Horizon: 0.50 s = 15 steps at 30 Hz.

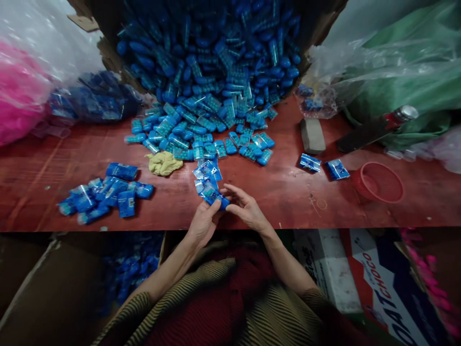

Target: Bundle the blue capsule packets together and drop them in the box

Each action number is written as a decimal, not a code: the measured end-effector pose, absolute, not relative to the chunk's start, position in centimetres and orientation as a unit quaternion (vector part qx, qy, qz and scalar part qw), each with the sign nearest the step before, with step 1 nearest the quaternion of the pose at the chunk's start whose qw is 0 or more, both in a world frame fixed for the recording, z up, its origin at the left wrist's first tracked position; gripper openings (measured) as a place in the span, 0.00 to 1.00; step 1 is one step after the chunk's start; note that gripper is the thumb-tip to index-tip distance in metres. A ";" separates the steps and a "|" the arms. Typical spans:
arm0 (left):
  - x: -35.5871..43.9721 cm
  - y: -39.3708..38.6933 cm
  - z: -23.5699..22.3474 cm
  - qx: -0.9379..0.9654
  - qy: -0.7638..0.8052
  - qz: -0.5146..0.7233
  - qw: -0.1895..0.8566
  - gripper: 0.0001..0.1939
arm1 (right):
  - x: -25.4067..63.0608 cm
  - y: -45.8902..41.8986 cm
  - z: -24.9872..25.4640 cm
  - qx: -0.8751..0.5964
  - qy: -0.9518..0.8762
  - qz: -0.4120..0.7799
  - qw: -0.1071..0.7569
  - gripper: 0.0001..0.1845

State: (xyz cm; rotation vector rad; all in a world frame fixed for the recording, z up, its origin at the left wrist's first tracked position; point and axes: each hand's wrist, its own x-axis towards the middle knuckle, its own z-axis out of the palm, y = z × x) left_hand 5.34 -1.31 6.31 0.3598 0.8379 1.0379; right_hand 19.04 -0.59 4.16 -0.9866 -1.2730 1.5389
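Note:
Between my hands is a small pack in a printed blue wrapper (pixel 217 200), near the table's front edge. My left hand (pixel 204 223) is closed on its near side, thumb on top. My right hand (pixel 247 207) is at the pack's right end, thumb and fingers curled around it. More blue printed wrappers (pixel 207 170) lie just beyond. Further back, clear containers of small blue balls with blue caps (pixel 187 127) form a heap. On the left is a pile of blue wrapped packs (pixel 104 194).
A large open carton (pixel 326 24) of the same containers stands at the back. A yellow cloth (pixel 163 163) lies left of centre. On the right are two wrapped packs (pixel 309 163), a grey block (pixel 312 136), a dark cylinder (pixel 370 132) and a red basket (pixel 378 182).

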 end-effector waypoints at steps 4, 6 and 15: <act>5.4 -1.3 6.0 0.149 0.432 0.503 0.734 0.15 | 18.2 -1.0 4.3 -0.457 -0.543 0.554 0.436 0.26; 5.3 -1.3 6.0 0.159 0.454 0.511 0.712 0.14 | 18.1 -1.0 4.4 -0.470 -0.538 0.544 0.441 0.24; 4.6 -0.9 5.9 0.139 0.438 0.511 0.727 0.12 | 18.2 -1.1 4.9 -0.465 -0.527 0.559 0.440 0.27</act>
